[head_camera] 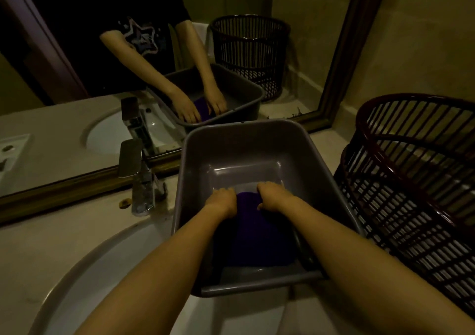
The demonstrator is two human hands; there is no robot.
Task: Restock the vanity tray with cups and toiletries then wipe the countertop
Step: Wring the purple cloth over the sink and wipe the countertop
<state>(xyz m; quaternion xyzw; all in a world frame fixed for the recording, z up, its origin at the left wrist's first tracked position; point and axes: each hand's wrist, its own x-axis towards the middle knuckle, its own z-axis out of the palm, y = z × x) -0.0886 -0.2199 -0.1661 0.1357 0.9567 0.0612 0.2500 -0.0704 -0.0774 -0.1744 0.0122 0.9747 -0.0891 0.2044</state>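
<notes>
At the centre of the head view, a grey plastic tub (257, 149) sits on the pale countertop (51, 244), its near end overhanging the white sink (108, 270) at the lower left of the frame. Both of the person's hands are down inside it: the left hand (222, 201) and the right hand (273, 196) each have their fingers curled shut over the far edge of a dark purple cloth (257, 232), which lies bunched on the tub floor between the 2 forearms. Whether there is water in the tub cannot be told in this dim light. A chrome faucet (140, 180) stands just left of the tub, and a dark slatted basket (411, 180) stands close on its right, at the right edge of the frame. The mirror (77, 118) across the upper half repeats the tub, hands and basket. No vanity tray, cups or toiletries show anywhere, so restocking cannot be judged; the step in hand looks like readying the cloth for wiping. The next move probably calls for lifting the cloth clear of the tub, wringing it if it is wet, and carrying it to the bare countertop at the left.
</notes>
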